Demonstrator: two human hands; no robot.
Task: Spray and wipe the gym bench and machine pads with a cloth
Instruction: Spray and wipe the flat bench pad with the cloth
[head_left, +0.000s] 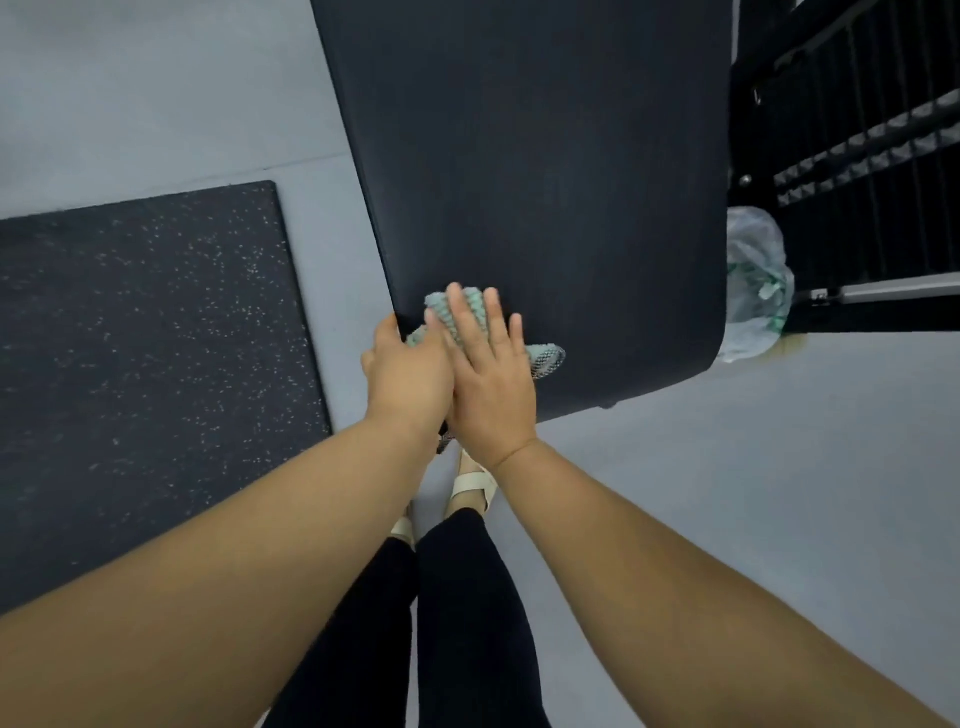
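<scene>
Head view — cloth (546, 357) under right hand (493, 384), flat on bench pad (545, 156).

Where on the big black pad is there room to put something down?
Most of the pad is bare: everything beyond the cloth, across to its right edge. The near left corner is crowded, with the left hand and right hand on the cloth. Grey floor between the speckled mat and the pad is bare too.
</scene>
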